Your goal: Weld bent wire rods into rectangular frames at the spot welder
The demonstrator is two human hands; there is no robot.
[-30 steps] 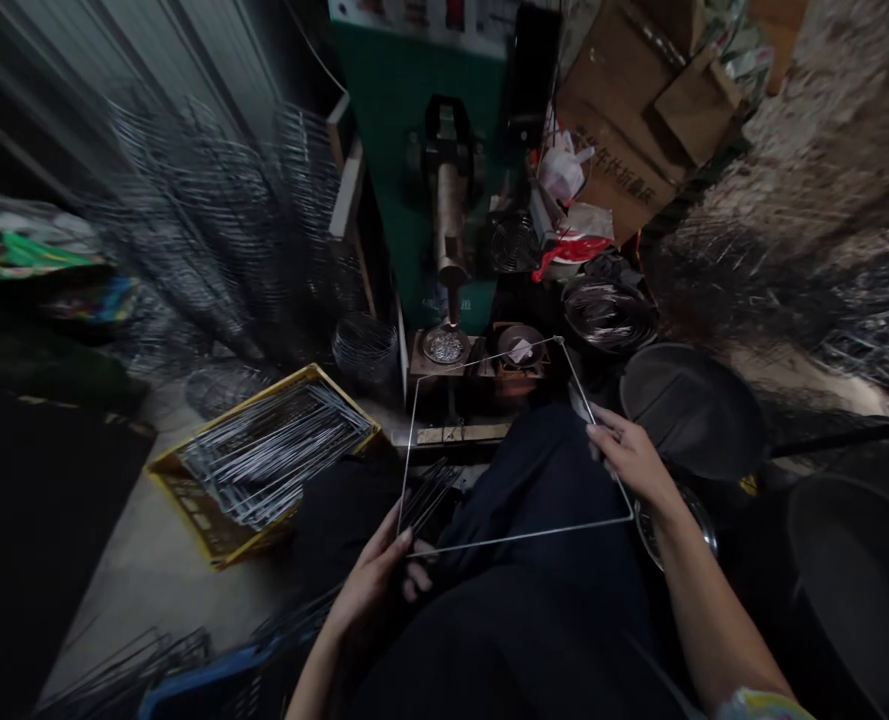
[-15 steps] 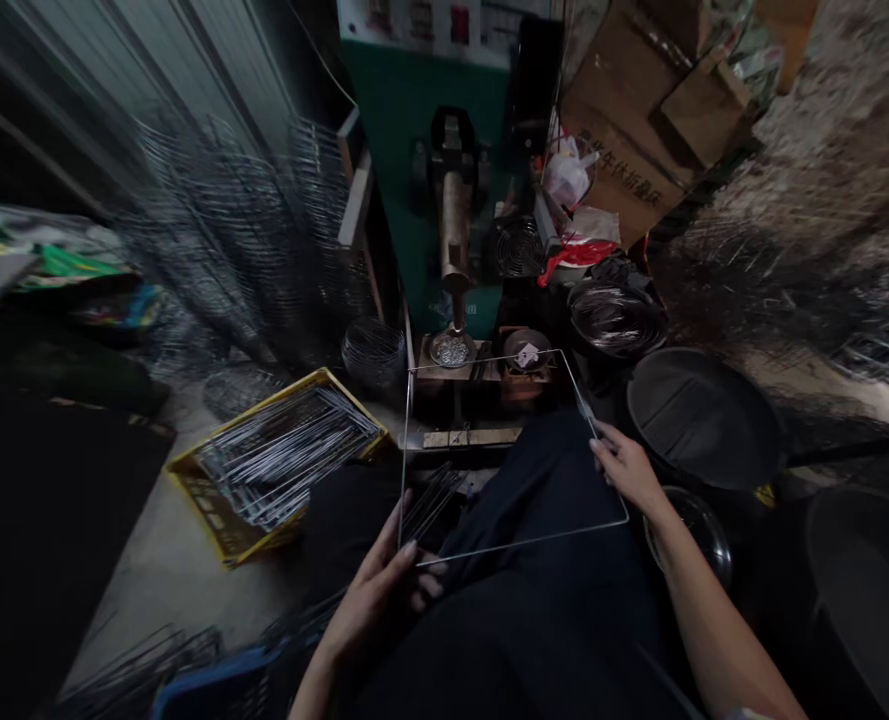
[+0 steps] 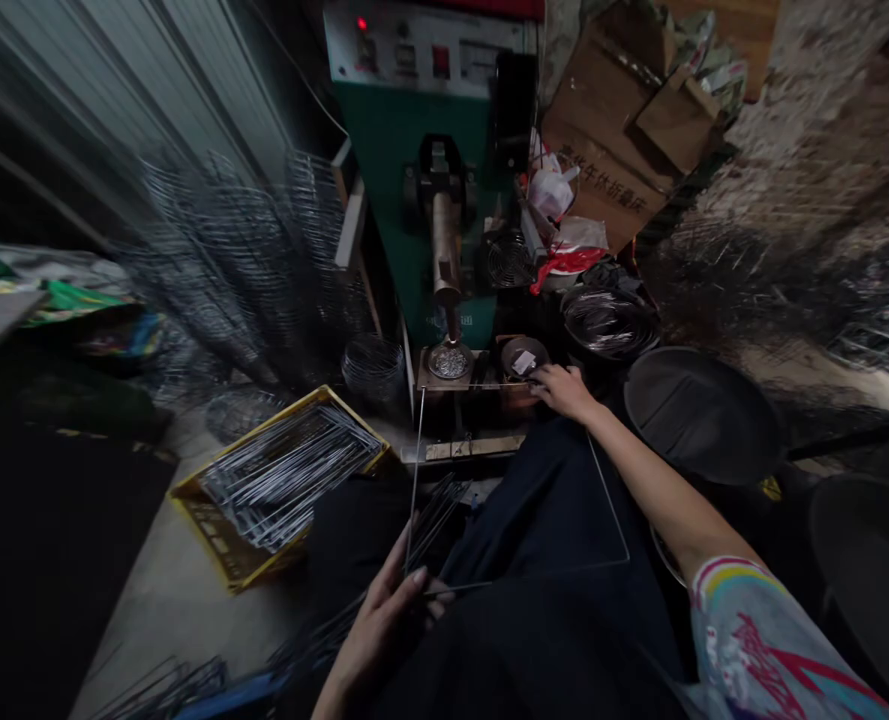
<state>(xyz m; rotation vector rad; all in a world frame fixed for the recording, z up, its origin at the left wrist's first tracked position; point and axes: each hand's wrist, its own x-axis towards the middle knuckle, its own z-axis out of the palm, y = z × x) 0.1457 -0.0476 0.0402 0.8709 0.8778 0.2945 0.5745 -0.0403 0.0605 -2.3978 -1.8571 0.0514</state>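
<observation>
A thin rectangular wire frame [image 3: 417, 470] lies over my dark-trousered lap. My left hand [image 3: 391, 622] pinches its near left corner, next to a bundle of short dark rods [image 3: 438, 508] resting on my thigh. My right hand [image 3: 562, 390] is stretched forward to the frame's far right corner, fingers curled beside a small round dish [image 3: 523, 355] on the machine's low shelf. A green machine [image 3: 433, 170] with a brass-coloured vertical head stands straight ahead, over a dish of small metal bits [image 3: 448, 361].
A yellow crate of wire pieces [image 3: 283, 475] sits on the floor to the left. Stacked wire racks [image 3: 226, 260] lean behind it. Wire coils [image 3: 607, 318], a black round lid [image 3: 699, 412] and cardboard boxes [image 3: 616, 120] crowd the right.
My right hand left the frame's right side and reached forward to the far right corner by the small dish. The left hand kept its hold; the view tilted down slightly.
</observation>
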